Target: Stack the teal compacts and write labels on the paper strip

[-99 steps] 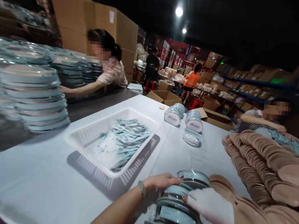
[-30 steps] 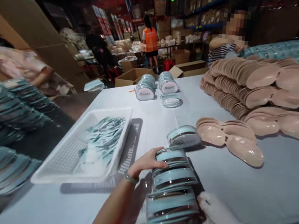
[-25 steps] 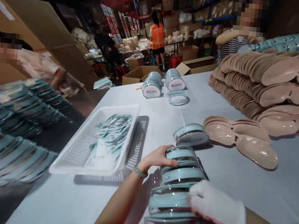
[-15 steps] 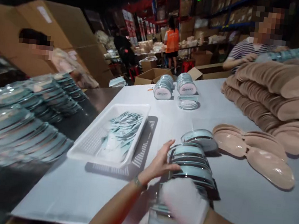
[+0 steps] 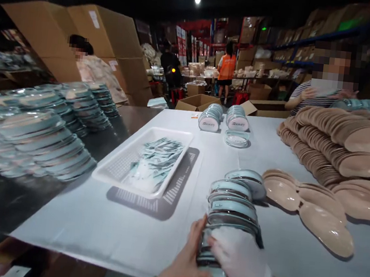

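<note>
A row of clear plastic packs with pale-blue inserts stands on the white table in front of me. My bare left hand cups the near left side of this row, thumb spread from the fingers. My right hand, in a white glove, lies over the row's near end with its fingers curled onto the packs; its fingertips are partly hidden. Just beyond the row, another clear pack leans beside beige, glossy two-lobed shells.
A white basket of small blue-white packets sits to the left. Finished-looking round packs stand at the far edge. Beige shells are heaped at right, packs stacked at left. Co-workers and open cartons are beyond.
My left hand has moved nearer along the row and now rests against its side. My right hand stays over the packs. The view has tilted and shifted slightly left.
</note>
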Tool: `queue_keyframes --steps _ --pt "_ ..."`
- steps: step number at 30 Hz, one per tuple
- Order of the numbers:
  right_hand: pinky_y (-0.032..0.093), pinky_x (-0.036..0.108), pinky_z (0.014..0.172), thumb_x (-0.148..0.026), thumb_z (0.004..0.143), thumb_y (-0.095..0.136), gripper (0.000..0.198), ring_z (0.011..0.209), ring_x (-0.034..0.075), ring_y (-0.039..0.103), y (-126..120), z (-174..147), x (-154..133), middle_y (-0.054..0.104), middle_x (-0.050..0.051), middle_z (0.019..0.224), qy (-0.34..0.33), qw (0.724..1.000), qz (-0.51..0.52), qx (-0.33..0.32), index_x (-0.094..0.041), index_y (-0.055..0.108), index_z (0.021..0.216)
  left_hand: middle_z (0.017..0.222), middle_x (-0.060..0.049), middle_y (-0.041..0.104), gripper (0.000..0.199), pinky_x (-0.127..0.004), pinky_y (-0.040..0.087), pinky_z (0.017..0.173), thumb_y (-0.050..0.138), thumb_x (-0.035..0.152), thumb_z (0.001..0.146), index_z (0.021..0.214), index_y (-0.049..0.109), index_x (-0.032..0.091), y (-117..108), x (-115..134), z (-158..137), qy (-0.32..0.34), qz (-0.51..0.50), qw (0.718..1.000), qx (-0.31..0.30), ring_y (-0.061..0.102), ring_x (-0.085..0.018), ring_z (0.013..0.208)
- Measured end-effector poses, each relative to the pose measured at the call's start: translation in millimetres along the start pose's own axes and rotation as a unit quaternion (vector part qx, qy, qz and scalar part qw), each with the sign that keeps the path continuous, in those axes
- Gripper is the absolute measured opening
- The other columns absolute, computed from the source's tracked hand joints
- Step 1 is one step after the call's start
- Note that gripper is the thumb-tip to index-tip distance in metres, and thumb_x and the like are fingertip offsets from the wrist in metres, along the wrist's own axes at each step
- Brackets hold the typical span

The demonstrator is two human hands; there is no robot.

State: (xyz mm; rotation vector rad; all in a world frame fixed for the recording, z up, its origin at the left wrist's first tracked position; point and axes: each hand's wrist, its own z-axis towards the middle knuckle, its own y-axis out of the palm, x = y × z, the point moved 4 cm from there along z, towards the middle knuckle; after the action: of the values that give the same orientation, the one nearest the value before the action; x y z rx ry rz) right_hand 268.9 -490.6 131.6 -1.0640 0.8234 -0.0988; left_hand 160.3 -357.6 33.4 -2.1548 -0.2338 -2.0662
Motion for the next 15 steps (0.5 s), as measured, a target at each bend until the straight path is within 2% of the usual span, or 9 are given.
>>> queue_keyframes --steps 1,3,5,7,9,10,12,13,15 --pt "0.057 0.025 0.061 -0.052 0.097 0.041 0.05 0.064 0.019 0.068 -8.7 -12.2 16.0 0.072 0.009 0.07 0.023 0.999 0.008 0.021 -0.021 0.069 0.069 0.164 -0.014 0.008 0.153 -0.05 0.011 0.126 0.092 0.064 0.04 0.16 0.004 0.028 -6.1 -3.5 -7.8 0.006 0.005 1.0 0.027 0.01 -0.042 0.152" --pt "0.059 0.028 0.06 -0.067 0.094 0.037 0.059 0.064 0.023 0.07 -24.1 -46.3 57.7 0.073 0.011 0.071 0.141 0.985 0.052 0.081 -0.021 0.069 0.074 0.165 -0.013 0.004 0.155 -0.052 0.012 0.126 0.095 0.061 0.036 0.16 0.007 0.031 -12.0 -11.9 -27.6 0.011 0.032 0.998 0.06 0.007 -0.045 0.152" --pt "0.062 0.031 0.064 -0.08 0.087 0.039 0.069 0.071 0.027 0.073 -24.6 -86.1 96.0 0.076 0.014 0.083 0.292 0.94 0.144 0.098 -0.019 0.072 0.09 0.162 -0.013 0.014 0.135 -0.053 0.021 0.124 0.095 0.056 0.044 0.156 0.024 0.032 -6.9 -20.2 -46.0 0.016 0.059 0.996 0.071 0.017 -0.045 0.15" --pt "0.061 0.034 0.087 -0.08 0.082 0.05 0.071 0.1 0.03 0.072 -6.5 -113.6 110.1 0.074 0.016 0.112 0.333 0.912 0.24 0.011 -0.018 0.072 0.108 0.152 -0.013 0.033 0.107 -0.051 0.033 0.118 0.091 0.051 0.055 0.147 0.04 0.033 4.9 -26.3 -56.7 0.016 0.069 0.994 0.078 0.035 -0.043 0.142" --pt "0.054 0.036 0.1 -0.079 0.076 0.058 0.072 0.116 0.032 0.065 13.2 -125.8 107.6 0.071 0.016 0.121 0.334 0.898 0.283 -0.045 -0.017 0.072 0.11 0.137 -0.011 0.046 0.088 -0.049 0.041 0.111 0.086 0.049 0.064 0.139 0.043 0.032 16.8 -29.7 -58.6 0.011 0.062 0.994 0.089 0.048 -0.038 0.13" --pt "0.055 0.036 0.098 -0.079 0.072 0.062 0.071 0.114 0.033 0.066 20.5 -126.9 104.4 0.073 0.016 0.115 0.341 0.894 0.288 -0.048 -0.017 0.073 0.104 0.13 -0.01 0.05 0.082 -0.048 0.045 0.107 0.083 0.047 0.067 0.136 0.041 0.031 21.3 -30.8 -57.4 0.007 0.06 0.994 0.092 0.053 -0.035 0.123" --pt "0.059 0.034 0.077 -0.08 0.066 0.065 0.067 0.087 0.03 0.071 28.7 -123.4 98.6 0.075 0.014 0.089 0.372 0.882 0.286 -0.041 -0.017 0.072 0.09 0.121 -0.009 0.054 0.076 -0.044 0.049 0.099 0.079 0.044 0.072 0.133 0.036 0.029 26.4 -32.2 -53.3 -0.006 0.06 0.994 0.094 0.058 -0.03 0.11" --pt "0.056 0.031 0.063 -0.081 0.063 0.065 0.066 0.068 0.025 0.067 29.4 -120.0 96.3 0.07 0.01 0.074 0.383 0.876 0.288 -0.05 -0.018 0.068 0.081 0.118 -0.009 0.054 0.078 -0.043 0.051 0.095 0.078 0.044 0.071 0.132 0.033 0.027 27.1 -32.6 -51.5 -0.014 0.057 0.994 0.092 0.059 -0.029 0.105" --pt "0.04 0.025 0.045 -0.086 0.059 0.063 0.067 0.045 0.012 0.045 23.3 -112.3 93.7 0.051 0.0 0.054 0.385 0.868 0.297 -0.1 -0.02 0.055 0.066 0.118 -0.01 0.055 0.084 -0.041 0.051 0.091 0.079 0.043 0.068 0.134 0.03 0.024 25.3 -32.4 -49.9 -0.03 0.051 0.995 0.086 0.06 -0.028 0.101"
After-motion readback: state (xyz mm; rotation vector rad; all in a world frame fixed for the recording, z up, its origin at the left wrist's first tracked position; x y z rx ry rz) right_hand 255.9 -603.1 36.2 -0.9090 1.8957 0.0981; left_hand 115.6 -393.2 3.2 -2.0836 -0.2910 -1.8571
